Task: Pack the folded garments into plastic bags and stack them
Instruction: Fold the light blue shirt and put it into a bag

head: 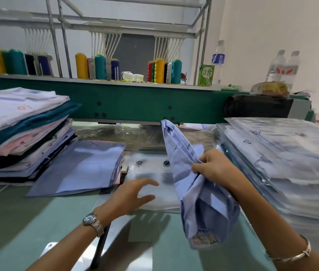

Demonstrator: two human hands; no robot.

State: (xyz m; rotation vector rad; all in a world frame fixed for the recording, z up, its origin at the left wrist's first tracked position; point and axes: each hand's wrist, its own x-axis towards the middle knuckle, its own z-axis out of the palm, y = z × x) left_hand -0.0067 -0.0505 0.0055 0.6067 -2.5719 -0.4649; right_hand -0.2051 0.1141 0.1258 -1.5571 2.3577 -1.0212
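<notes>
Garment (199, 192), pale blue and folded, is hanging bunched above the right edge of the plastic bag (150, 173), which is lying flat on the worktop (27, 222). The right hand (213, 167) is gripping it by a gathered handful of cloth near its middle, so the folds are sagging and the lower end is drooping on the near side of the bag. The left hand (133, 194) is reaching over the near part of the bag with fingers spread, holding nothing. Whether the fingertips are touching the film I cannot tell.

The step in hand is probably opening the bag to take the cloth. Doing it well is calling for the left hand to find the mouth, which I cannot make out here, and lift only the top layer of film while keeping the lower layer flat. The cloth is likely needing squaring first, since a bunched bundle would be catching on the film and creasing inside. A folded edge going in first, supported from below, should be sliding more cleanly.

A second blue piece (80, 169) is lying just left of the bag, with the pile of folded garments (23, 133) further left. The stack of packed bags (281, 159) is sitting to the right of the bag, and its slippery film will be wanting edges lined up.
</notes>
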